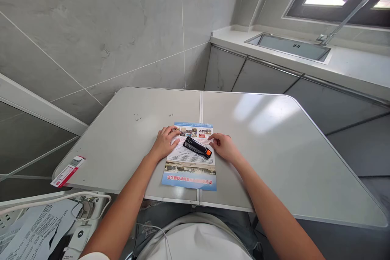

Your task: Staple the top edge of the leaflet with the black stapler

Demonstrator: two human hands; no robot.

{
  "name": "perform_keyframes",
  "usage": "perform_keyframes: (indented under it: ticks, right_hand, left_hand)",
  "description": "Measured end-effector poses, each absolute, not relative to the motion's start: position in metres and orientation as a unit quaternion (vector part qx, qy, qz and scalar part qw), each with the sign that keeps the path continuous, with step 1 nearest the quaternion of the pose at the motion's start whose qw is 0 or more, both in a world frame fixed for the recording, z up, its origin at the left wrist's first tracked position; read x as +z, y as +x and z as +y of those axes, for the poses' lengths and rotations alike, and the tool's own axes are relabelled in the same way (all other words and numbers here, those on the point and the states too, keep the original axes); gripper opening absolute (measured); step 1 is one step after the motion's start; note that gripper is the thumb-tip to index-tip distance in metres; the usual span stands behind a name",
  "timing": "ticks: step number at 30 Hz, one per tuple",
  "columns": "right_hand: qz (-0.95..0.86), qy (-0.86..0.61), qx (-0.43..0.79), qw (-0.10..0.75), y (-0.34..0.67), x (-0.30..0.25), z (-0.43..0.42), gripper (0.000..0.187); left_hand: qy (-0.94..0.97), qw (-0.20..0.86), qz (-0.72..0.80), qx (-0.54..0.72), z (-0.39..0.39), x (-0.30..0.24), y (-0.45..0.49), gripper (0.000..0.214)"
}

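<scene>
A printed leaflet with blue bands and a row of small photos lies flat across the table's centre seam. On top of it rests a black stapler with an orange patch at its right end, lying at a slant. My left hand is at the leaflet's left edge, fingers apart and touching the paper. At the opposite edge is my right hand, its fingers loosely bent and apart, with the fingertips over the paper close to the stapler. Neither hand holds the stapler.
The pale folding table has a small red and white packet on its left corner. Below that corner, a white basket holds papers and cables. A counter with a sink and faucet stands at the back right.
</scene>
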State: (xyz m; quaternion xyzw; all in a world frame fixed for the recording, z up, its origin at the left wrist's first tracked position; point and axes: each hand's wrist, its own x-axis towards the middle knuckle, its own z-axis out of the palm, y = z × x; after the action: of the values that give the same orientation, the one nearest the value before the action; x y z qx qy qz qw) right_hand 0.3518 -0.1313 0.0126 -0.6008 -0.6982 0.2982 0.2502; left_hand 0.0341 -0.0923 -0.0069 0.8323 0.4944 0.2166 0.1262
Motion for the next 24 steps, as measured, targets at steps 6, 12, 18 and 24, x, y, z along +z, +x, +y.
perform_keyframes:
  ticks: [6, 12, 18, 24]
  right_hand:
    - [-0.688, -0.635, 0.273, 0.221, 0.366, 0.009, -0.127, 0.013]
    - [-0.719, -0.570, 0.245, 0.312, 0.366, 0.022, -0.132, 0.021]
    - [-0.838, -0.428, 0.249, 0.227, 0.338, 0.027, -0.148, 0.042]
    - [-0.810, -0.467, 0.220, 0.278, 0.334, 0.014, -0.144, 0.018]
  left_hand:
    - [0.882, 0.151, 0.402, 0.196, -0.094, -0.003, 0.031, 0.031]
    - [0.908, 0.191, 0.350, 0.129, -0.096, 0.003, 0.031, 0.051]
    - [0.902, 0.164, 0.367, 0.155, -0.102, 0.003, 0.041, 0.054]
    - [0.902, 0.173, 0.362, 0.160, -0.104, 0.002, 0.052, 0.057]
